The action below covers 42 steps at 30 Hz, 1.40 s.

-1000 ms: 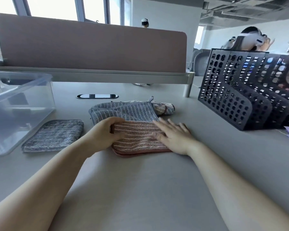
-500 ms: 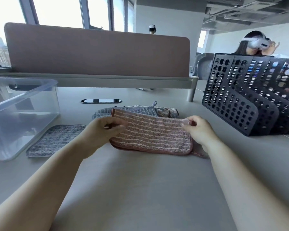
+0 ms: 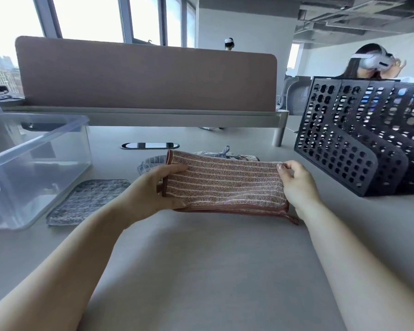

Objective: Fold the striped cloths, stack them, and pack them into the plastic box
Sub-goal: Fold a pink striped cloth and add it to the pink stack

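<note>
- Cloth (image 3: 225,185), pink striped, folded, mid-frame, lower edge on counter (image 3: 201,259).
- left hand (image 3: 151,192) fingers pinching its left end, right hand (image 3: 296,185) fingers pinching right end.
- grey cloth (image 3: 89,201) flat beside plastic box (image 3: 34,149), left.

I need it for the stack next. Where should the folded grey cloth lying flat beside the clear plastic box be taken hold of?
Pinch the folded grey cloth at its near right corner, coming from the right. It lies flat on the grey table, so only an edge can be lifted, and the clear plastic box walls off its left side.
</note>
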{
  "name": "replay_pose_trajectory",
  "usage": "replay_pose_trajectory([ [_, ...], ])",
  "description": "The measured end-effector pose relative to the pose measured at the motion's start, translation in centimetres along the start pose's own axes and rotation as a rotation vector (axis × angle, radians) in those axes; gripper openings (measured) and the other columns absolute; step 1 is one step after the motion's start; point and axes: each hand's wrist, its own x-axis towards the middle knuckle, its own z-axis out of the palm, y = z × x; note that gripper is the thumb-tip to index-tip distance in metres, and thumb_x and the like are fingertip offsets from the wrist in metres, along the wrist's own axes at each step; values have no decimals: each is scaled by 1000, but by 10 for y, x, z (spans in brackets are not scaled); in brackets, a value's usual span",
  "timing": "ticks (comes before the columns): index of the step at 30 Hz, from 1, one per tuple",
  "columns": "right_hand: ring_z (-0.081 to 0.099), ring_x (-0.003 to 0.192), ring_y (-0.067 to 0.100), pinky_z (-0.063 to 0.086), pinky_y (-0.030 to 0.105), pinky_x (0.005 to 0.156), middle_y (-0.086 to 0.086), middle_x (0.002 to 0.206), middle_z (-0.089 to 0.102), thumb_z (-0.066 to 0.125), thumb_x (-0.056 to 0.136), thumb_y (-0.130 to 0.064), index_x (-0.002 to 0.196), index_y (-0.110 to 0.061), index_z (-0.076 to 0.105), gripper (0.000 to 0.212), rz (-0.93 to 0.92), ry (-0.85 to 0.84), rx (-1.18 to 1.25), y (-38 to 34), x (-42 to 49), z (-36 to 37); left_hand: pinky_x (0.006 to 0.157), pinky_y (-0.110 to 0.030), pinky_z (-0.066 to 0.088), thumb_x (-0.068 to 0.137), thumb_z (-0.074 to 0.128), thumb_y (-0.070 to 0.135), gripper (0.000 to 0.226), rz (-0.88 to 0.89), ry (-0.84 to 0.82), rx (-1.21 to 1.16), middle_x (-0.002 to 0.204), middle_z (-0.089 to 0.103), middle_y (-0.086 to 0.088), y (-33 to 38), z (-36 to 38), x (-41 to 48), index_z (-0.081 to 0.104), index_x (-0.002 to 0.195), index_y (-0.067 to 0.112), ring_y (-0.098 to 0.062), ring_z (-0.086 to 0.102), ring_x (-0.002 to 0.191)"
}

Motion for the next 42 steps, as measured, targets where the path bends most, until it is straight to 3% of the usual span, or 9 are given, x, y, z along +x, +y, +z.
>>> replay_pose_trajectory([
  [4, 60, 106, 18, 44, 36, 100, 2, 114, 64, 79, 52, -60, 119, -17, 54, 84, 159, -332, 11, 0, -8, -2, 96, -25, 48, 76, 76, 6, 66, -49, 30, -42, 114, 63, 16, -5, 5, 0, 49, 126, 40, 0, 60, 105],
  [6, 59, 110, 18, 42, 38, 105, 0, 117, 61, 90, 49, -40, 137, -21, 39, 103, 150, -451, -13, 1, -9, -2, 95, -28, 48, 78, 74, 5, 67, -75, 35, -40, 114, 63, 15, -8, 5, 0, 48, 130, 38, -2, 62, 101],
  [10, 65, 95, 25, 50, 48, 94, 11, 106, 66, 72, 73, 8, 140, -40, 22, 97, 38, -428, -18, -4, -11, -2, 92, -29, 51, 77, 71, -4, 80, -92, 8, 19, 125, 57, 7, -6, 3, 0, 40, 138, 37, -9, 61, 102],
  [16, 61, 98, 15, 50, 33, 88, -2, 110, 62, 70, 74, -14, 124, -35, 41, 62, -198, -195, 113, -51, -39, 16, 98, -15, 39, 84, 70, 26, 55, 195, 287, 89, 126, 51, 9, 31, 28, -1, 49, 134, 28, -1, 52, 113],
  [22, 62, 104, 4, 49, 27, 92, -10, 114, 62, 69, 66, -31, 129, -26, 43, 69, -345, -442, 290, -81, -75, 50, 91, -37, 51, 82, 61, 51, 28, 256, 337, -86, 103, 68, 10, 55, 58, -5, 66, 104, 36, -6, 63, 101],
  [26, 64, 88, 11, 51, 25, 82, 1, 102, 64, 62, 74, -10, 128, -22, 43, 59, -347, -508, 445, -78, -75, 45, 71, -39, 54, 86, 64, 30, 4, 249, 426, -50, 76, 69, 6, 47, 48, -2, 66, 83, 32, -11, 65, 72],
  [31, 53, 91, 6, 41, 22, 82, -4, 100, 59, 68, 82, -25, 104, -26, 62, 23, -506, -240, 180, -71, -57, 34, 57, -32, 43, 93, 57, 25, 16, 248, 346, -53, 66, 58, -7, 46, 39, -2, 63, 81, 16, -22, 52, 60],
  [36, 58, 104, 9, 44, 43, 99, -13, 103, 66, 69, 77, -46, 95, -32, 64, 23, -432, -483, 227, -68, -54, 29, 55, -31, 39, 94, 56, 28, 13, 300, 225, -15, 74, 59, -18, 47, 37, -5, 65, 86, 23, -14, 49, 63],
  [42, 63, 78, 5, 49, 22, 77, -2, 83, 70, 68, 77, -27, 92, -15, 65, 19, -511, -543, 327, -77, -57, 28, 54, -33, 42, 88, 51, 41, 26, 371, 186, 202, 68, 58, 4, 46, 40, -5, 65, 92, 20, -11, 50, 57],
])
